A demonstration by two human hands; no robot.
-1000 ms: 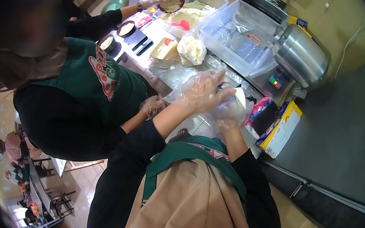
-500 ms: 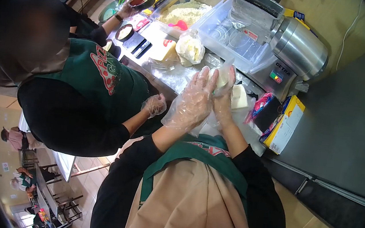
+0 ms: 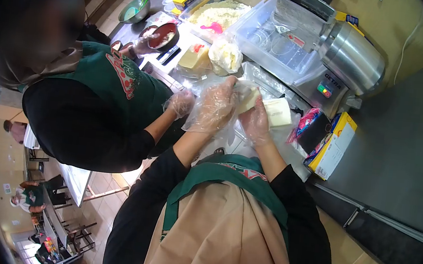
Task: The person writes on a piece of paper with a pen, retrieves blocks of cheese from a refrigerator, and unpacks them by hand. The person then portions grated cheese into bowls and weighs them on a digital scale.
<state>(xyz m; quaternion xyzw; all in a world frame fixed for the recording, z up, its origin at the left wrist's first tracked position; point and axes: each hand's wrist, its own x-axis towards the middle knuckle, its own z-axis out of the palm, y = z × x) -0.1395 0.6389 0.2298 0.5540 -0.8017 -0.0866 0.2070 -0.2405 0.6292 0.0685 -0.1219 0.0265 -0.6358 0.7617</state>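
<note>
My left hand (image 3: 216,107), in a loose clear plastic glove, has its fingers curled at the left side of a pale, flattened piece that looks like dough (image 3: 249,101). My right hand (image 3: 255,122), also gloved, holds the same piece from the right, thumb upward. Part of the piece is hidden by the gloves. Just beyond my right hand lies a white rectangular block (image 3: 278,112) on plastic wrapping. Farther off are a pale yellow block (image 3: 194,58) with a red label and a bagged white lump (image 3: 225,57).
A co-worker at my left holds a dark red bowl (image 3: 165,37) near a scale (image 3: 167,55). Behind stand a tub of crumbly flour mix (image 3: 259,0), a clear plastic bin (image 3: 280,69) and a steel machine (image 3: 356,57). A yellow-white box (image 3: 334,152) sits at right.
My hands have come down from a flat, palm-to-palm press, and the fingers are now more curled around the pale piece. The co-worker's bowl has moved lower, over the scale.
</note>
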